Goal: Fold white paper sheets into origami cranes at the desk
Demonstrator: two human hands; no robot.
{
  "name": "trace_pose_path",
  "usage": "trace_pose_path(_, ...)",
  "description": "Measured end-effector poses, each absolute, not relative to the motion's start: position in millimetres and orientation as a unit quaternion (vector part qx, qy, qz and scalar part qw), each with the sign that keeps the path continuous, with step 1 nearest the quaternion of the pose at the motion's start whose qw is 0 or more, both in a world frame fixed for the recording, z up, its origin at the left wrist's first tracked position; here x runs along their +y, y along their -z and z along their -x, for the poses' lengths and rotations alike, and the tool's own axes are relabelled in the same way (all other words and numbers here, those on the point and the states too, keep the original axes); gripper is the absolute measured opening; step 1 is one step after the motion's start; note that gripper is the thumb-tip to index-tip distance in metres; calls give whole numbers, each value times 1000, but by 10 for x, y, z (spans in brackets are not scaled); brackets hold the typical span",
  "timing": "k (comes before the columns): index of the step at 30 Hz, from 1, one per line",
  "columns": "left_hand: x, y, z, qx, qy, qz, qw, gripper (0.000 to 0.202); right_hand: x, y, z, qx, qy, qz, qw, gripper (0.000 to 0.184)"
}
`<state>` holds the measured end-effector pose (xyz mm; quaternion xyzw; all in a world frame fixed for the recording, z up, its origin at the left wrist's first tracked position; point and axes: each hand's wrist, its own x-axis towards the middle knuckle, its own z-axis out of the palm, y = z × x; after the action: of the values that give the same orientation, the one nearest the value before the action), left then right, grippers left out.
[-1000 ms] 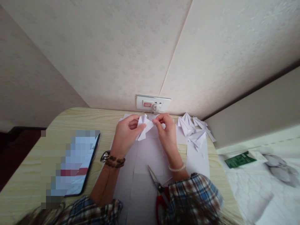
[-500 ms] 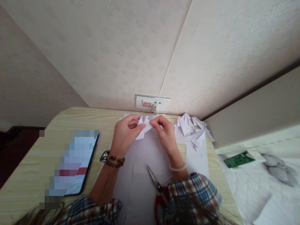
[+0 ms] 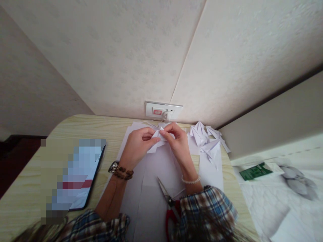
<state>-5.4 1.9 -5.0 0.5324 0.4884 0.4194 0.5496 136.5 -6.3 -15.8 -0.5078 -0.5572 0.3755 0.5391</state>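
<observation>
Both my hands meet over white sheets of paper (image 3: 156, 181) on a light wooden table (image 3: 30, 191). My left hand (image 3: 137, 146) and my right hand (image 3: 176, 141) each pinch a small folded white paper piece (image 3: 157, 139) between fingers and thumb, held just above the sheets. A watch and a bead bracelet are on my left wrist, a pearl bracelet on my right. Red-handled scissors (image 3: 169, 205) lie on the paper near my right forearm.
A phone (image 3: 75, 174) lies to the left on the table. Several folded white paper figures (image 3: 207, 141) sit at the right. A wall socket (image 3: 164, 110) is just behind my hands. A bed with a green packet (image 3: 254, 171) lies to the right.
My hands have drawn closer together and the folded piece looks smaller and more gathered between the fingers. The rest has not moved.
</observation>
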Motion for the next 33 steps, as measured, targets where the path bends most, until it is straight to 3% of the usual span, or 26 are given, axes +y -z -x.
trace_pose_path(10, 20, 65, 28, 466, -410, -571, 537, 14, -82, 146, -1353, -579, -297, 534, 540, 22)
trace_pose_path(16, 16, 30, 41, 500, -390, -598, 491, 23, -74, 142, -1343, -579, -360, 507, 527, 14)
trace_pose_path(21, 14, 31, 53, 516, -369, -627, 452, 21, -73, 137, -1335, -571, -349, 525, 525, 22)
trace_pose_path(29, 7, 30, 60, 473, -379, -592, 531, 17, -76, 142, -1389, -561, -355, 525, 532, 30)
trace_pose_path(33, 8, 18, 67, 492, -446, -502, 554, 19, -72, 130, -1379, -578, -361, 525, 510, 22)
